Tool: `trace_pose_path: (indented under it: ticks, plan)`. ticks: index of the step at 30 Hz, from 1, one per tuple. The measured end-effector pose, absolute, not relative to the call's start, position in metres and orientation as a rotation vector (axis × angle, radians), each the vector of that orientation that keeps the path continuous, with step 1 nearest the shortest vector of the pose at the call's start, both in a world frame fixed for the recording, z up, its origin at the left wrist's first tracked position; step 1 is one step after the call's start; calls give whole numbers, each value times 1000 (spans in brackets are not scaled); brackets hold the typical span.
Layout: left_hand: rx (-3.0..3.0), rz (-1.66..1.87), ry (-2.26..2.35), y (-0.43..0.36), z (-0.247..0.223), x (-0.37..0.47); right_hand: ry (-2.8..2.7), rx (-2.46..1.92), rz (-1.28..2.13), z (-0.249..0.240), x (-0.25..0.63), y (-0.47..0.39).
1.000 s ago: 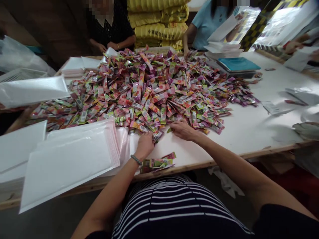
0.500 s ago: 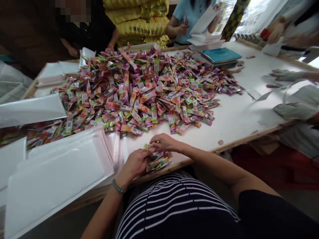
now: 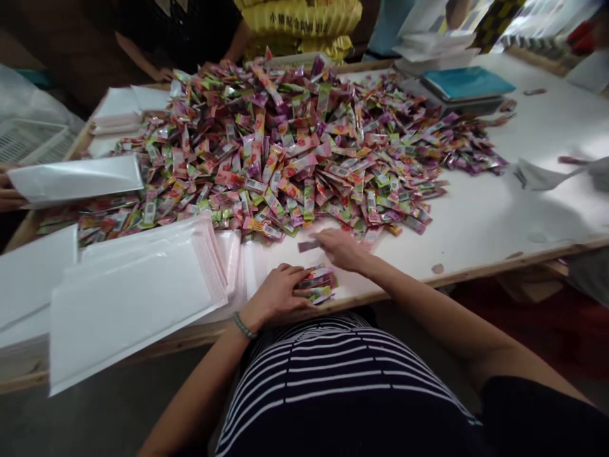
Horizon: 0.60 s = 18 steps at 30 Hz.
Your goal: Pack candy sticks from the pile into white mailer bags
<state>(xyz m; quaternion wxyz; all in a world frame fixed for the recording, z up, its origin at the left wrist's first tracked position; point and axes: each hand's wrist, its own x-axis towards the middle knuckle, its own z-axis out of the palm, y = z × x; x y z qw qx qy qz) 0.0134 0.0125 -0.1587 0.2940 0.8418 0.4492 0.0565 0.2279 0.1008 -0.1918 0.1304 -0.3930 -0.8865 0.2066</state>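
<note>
My left hand [image 3: 280, 292] rests at the table's front edge, its fingers curled over the left side of a small stack of sachets [image 3: 320, 292] in pink, green and purple wrappers. Just above it, my right hand [image 3: 345, 249] pinches a single sachet [image 3: 308, 245], held out to the left over the white tabletop. Beyond both hands spreads a big heap of the same thin, colourful sachets [image 3: 295, 158]. The undersides of the left fingers are hidden.
White padded mailers [image 3: 133, 298] are piled at my left, overhanging the front edge. Another person's hand [image 3: 7, 190] holds a white mailer [image 3: 78, 181] at the far left. A blue-topped scale [image 3: 469, 82] stands at the back right. A person in black stands behind the heap.
My right hand has left the small stack and moved up and right with one sachet. My left hand stays at the stack. The whole view has shifted, and the gloved hands have gone out of sight.
</note>
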Motion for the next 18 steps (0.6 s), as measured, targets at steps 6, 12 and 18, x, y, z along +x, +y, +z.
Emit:
trace_pose_path:
  ticks: [6, 12, 18]
  plan:
    - [2223, 229, 1570, -24, -157, 9, -2769, -757, 1012, -186, 212, 63]
    - [2024, 192, 1800, -25, -171, 15, -2875, -811, 664, -201, 200, 35]
    - [2075, 255, 1885, -30, -145, 4, -2917, -759, 420, -212, 182, 37]
